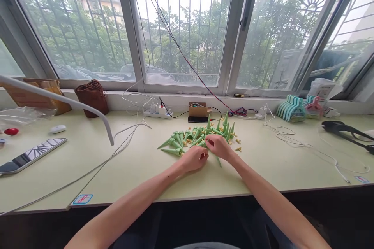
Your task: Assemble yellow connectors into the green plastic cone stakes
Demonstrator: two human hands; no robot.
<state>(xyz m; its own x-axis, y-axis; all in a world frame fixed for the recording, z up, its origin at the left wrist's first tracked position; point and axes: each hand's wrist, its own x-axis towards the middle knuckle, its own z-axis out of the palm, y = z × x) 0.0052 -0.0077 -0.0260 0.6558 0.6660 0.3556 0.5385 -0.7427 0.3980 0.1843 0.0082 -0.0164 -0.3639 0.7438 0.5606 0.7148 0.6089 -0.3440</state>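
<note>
My left hand (195, 158) is closed just above the table at the front of a pile of green plastic cone spikes (175, 142). Its curled fingers hide whatever they hold. Close beside it, my right hand (218, 146) has thumb and fingers pinched together, and what lies between them is too small to make out. A green spike's tip (219, 162) shows below the right hand; its wide end is hidden. Some spikes stand upright at the back, others lie fanned out on the left. Small yellow valve-like pieces (239, 149) are scattered among them and to the right.
Behind the pile are a small open cardboard box (199, 111), a black phone (196, 119) and a power strip (157, 114). White cables (113, 152) cross the table on the left, near a larger phone (33, 155). Turquoise hangers (291, 108) stand at the right back.
</note>
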